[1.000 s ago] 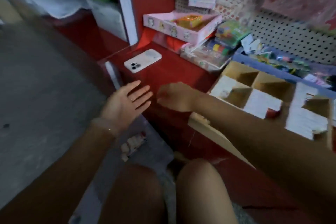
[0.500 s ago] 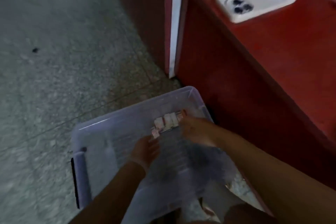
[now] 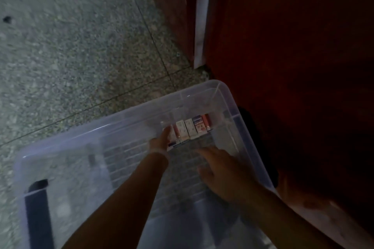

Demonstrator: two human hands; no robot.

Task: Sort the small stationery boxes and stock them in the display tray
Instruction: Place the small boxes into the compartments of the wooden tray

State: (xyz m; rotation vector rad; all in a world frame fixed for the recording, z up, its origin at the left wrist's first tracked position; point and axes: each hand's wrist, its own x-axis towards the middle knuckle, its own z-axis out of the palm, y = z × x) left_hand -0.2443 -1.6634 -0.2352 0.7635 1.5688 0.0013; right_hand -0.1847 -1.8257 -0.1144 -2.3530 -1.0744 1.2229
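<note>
Head view: a row of small white and red stationery boxes [image 3: 189, 129] stands at the far end of a clear plastic storage bin [image 3: 125, 115] on the speckled grey floor [image 3: 70, 46]. The left hand [image 3: 159, 143] touches the row's left end; whether its grip has closed on a box cannot be told. The right hand [image 3: 222, 170] hovers nearby, fingers spread, holding nothing.
</note>
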